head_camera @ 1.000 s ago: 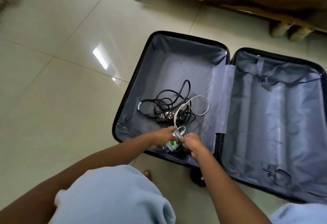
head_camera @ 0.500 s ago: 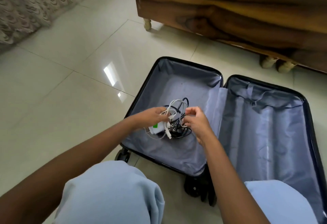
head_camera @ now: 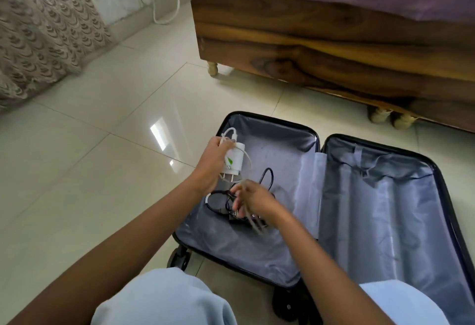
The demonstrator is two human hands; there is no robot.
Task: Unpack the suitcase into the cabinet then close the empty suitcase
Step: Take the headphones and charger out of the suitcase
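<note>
A black suitcase (head_camera: 383, 144) lies open flat on the tiled floor, both halves lined in grey-blue fabric. My left hand (head_camera: 212, 164) grips a white charger (head_camera: 235, 160) with its white cable looped around it, lifted over the left half's near-left corner. My right hand (head_camera: 253, 200) is blurred just above a tangle of black cable with a black adapter (head_camera: 223, 202) on the lining of the left half; its fingers reach down onto the tangle and hide part of it. The right half holds only loose straps.
A wooden bed frame (head_camera: 321, 42) with a purple patterned cover stands just behind the suitcase. A patterned curtain (head_camera: 38, 29) hangs at the far left, with a white cord on the floor near the wall. My knees in light blue fabric fill the bottom edge.
My left hand has lifted the white charger and cable up and left, away from the black tangle. My right hand has dropped onto the black cables. The camera has tilted up, showing the bed.
</note>
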